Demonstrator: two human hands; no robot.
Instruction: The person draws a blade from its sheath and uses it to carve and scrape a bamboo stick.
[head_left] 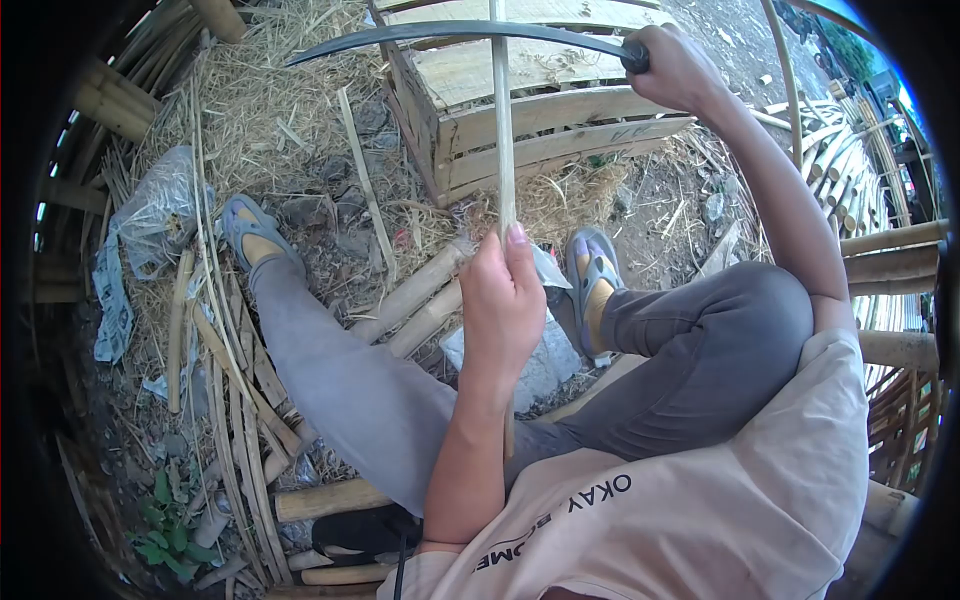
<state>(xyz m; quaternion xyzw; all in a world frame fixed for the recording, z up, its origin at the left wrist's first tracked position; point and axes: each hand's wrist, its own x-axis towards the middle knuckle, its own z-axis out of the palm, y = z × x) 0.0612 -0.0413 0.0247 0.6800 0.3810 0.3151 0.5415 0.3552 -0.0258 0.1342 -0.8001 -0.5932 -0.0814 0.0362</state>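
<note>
My left hand (502, 300) is closed round a long, narrow bamboo strip (503, 140) that stands upright in the view, its lower end passing down beside my forearm. My right hand (677, 68) grips the dark handle of a machete (470, 31) with a long, slightly curved blade. The blade lies across the strip near the top of the view, pointing left. Whether its edge bites into the strip, I cannot tell. Behind both stands a slatted wooden crate (530, 125).
Bamboo poles (420, 295) and a pale block (535, 365) lie between my legs. Thin bamboo strips (235, 430) and a clear plastic bag (165, 205) are at the left, on ground strewn with shavings. Stacked bamboo (850, 175) stands at the right.
</note>
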